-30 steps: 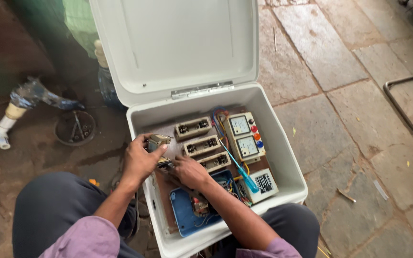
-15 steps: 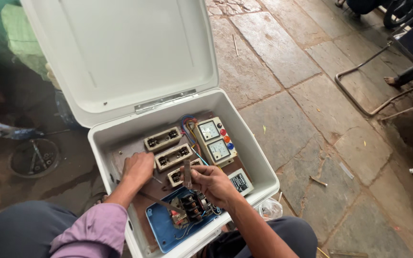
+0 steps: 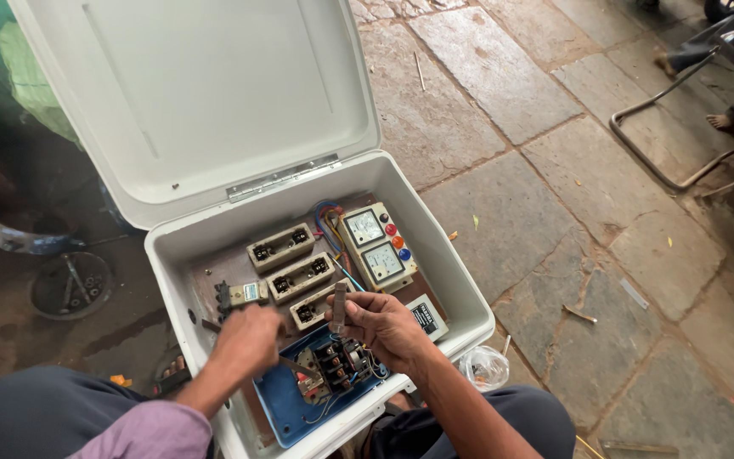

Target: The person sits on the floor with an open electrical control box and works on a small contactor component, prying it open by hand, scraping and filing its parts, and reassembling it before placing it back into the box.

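An open white electrical box stands on the ground between my knees, its lid tilted back. Inside are three beige fuse holders, two square meters with coloured buttons, and a black contactor on a blue plate. My left hand is closed around a thin dark tool whose tip points at the contactor. My right hand pinches a small grey-brown strip upright, just above the contactor.
Stone paving lies to the right, with a bent metal tube frame and another person's bare foot at the far right. A round dish of small parts sits on the left. A crumpled clear bag lies by my right knee.
Both hands have drawn back from the fuse holders toward the contactor at the near end of the box. My right hand now holds the small strip upright. The view has shifted.
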